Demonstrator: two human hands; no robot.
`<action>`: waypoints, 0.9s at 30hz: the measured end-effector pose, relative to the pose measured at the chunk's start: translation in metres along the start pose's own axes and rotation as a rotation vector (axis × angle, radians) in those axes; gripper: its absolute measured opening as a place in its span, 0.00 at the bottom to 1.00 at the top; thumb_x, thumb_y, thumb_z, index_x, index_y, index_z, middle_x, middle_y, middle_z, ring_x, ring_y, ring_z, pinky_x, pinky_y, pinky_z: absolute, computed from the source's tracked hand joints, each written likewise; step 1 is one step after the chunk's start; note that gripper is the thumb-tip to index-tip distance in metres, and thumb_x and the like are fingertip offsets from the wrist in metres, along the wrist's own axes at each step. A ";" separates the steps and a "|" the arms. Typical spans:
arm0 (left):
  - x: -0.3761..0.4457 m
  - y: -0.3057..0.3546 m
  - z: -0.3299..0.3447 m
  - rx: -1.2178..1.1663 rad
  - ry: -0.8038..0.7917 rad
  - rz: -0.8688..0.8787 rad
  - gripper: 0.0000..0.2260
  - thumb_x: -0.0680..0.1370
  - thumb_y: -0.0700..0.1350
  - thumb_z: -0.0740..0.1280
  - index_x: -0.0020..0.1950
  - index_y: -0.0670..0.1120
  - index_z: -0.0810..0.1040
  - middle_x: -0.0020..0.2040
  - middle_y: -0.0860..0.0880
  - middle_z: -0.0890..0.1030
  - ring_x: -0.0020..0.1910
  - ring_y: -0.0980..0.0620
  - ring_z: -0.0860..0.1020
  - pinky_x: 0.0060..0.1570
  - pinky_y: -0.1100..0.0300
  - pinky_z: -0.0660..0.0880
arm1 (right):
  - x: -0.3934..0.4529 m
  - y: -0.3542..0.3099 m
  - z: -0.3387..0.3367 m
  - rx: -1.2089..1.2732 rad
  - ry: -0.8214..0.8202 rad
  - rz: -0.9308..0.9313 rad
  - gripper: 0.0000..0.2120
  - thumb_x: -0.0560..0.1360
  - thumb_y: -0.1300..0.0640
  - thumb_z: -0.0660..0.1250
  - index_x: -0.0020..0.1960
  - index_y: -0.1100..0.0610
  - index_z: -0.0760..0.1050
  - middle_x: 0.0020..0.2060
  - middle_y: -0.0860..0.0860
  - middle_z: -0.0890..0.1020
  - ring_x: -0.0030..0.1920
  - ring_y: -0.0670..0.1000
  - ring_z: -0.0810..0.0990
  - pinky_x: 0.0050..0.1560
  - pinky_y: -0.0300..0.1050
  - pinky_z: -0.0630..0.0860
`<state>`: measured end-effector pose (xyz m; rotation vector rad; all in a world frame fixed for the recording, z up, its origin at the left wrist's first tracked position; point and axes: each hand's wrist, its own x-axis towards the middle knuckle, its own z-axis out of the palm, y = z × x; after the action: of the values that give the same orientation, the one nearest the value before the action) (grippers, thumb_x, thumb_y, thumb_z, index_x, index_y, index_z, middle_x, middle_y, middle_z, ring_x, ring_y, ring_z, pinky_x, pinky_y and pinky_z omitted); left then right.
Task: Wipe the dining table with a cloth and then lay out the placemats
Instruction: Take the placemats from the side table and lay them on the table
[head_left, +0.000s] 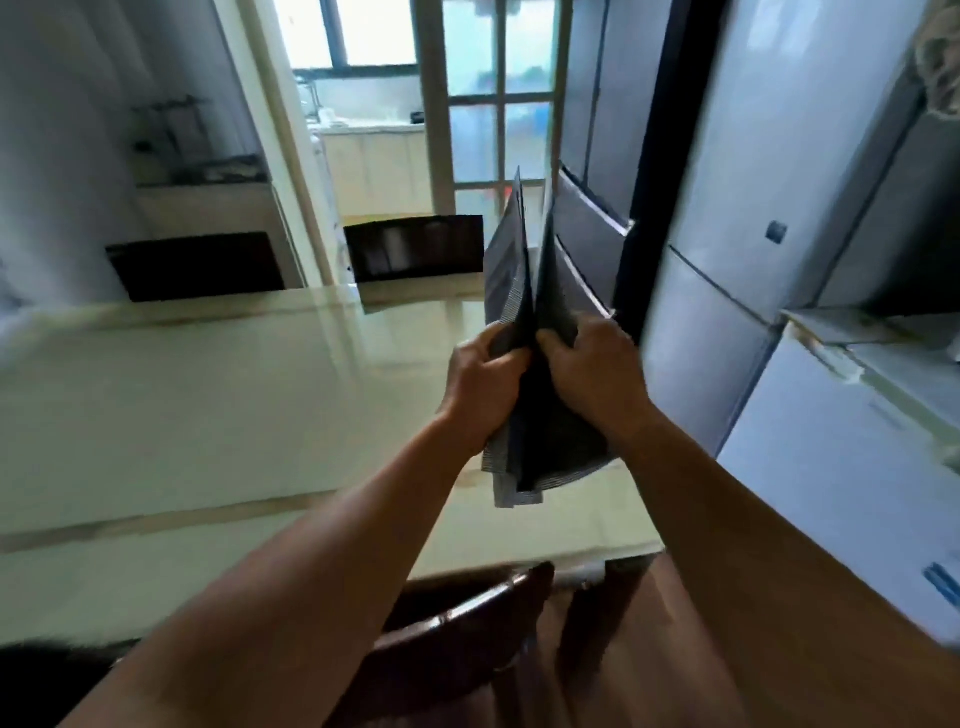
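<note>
- Head view: nearest, below both forearms, the curved dark wooden back of a chair (467, 623) stands at the tabletop's near edge.
- The tabletop (208, 415) is pale, glossy and reflective, spreading wide to the left of the hands and beyond them; its right corner lies beneath the right forearm.
- The left hand (480, 387) has its fingers curled round the left part of a sheaf of placemats (545, 436), thumb on top.
- The right hand (597, 374) grips the right part of the same sheaf, fingers curled, thumb pressed in at the middle split.
- The placemats are dark grey with finely striped paler edges, held above the tabletop's right end. Their long axis runs away from the person, near end low behind the wrists, far end fanned upward past the fingers in two leaves.
- Right of the right hand stand pale appliances, a refrigerator (753, 208) among them.
- Beyond the hands, two dark chair backs (415, 249) rise at the far edge.
- Farther still, a paned glass door (498, 104) and a doorway onto a bright kitchen with a window.
</note>
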<state>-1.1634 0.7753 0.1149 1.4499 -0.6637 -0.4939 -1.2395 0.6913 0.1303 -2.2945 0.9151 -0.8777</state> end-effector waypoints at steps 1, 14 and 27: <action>0.009 -0.006 -0.011 0.042 0.025 -0.011 0.11 0.68 0.35 0.65 0.40 0.50 0.81 0.43 0.41 0.82 0.42 0.45 0.79 0.50 0.48 0.77 | 0.010 0.000 0.013 0.032 -0.046 0.000 0.15 0.76 0.51 0.63 0.53 0.61 0.79 0.49 0.61 0.83 0.52 0.61 0.80 0.50 0.48 0.73; 0.056 -0.094 -0.163 0.604 0.318 -0.313 0.16 0.76 0.41 0.66 0.64 0.43 0.75 0.57 0.45 0.81 0.56 0.45 0.79 0.61 0.53 0.74 | 0.081 0.076 0.139 -0.017 -0.435 0.228 0.20 0.75 0.49 0.66 0.62 0.61 0.75 0.57 0.60 0.81 0.57 0.61 0.78 0.54 0.47 0.73; 0.091 -0.164 -0.251 0.989 0.215 -0.579 0.16 0.74 0.46 0.68 0.59 0.40 0.75 0.58 0.40 0.80 0.56 0.40 0.77 0.53 0.55 0.73 | 0.073 0.124 0.169 -0.514 -0.427 0.502 0.22 0.75 0.48 0.66 0.62 0.61 0.67 0.63 0.62 0.74 0.63 0.62 0.73 0.60 0.50 0.70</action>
<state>-0.9129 0.8860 -0.0372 2.6238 -0.2872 -0.4506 -1.1267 0.5946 -0.0341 -2.3321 1.5382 0.0753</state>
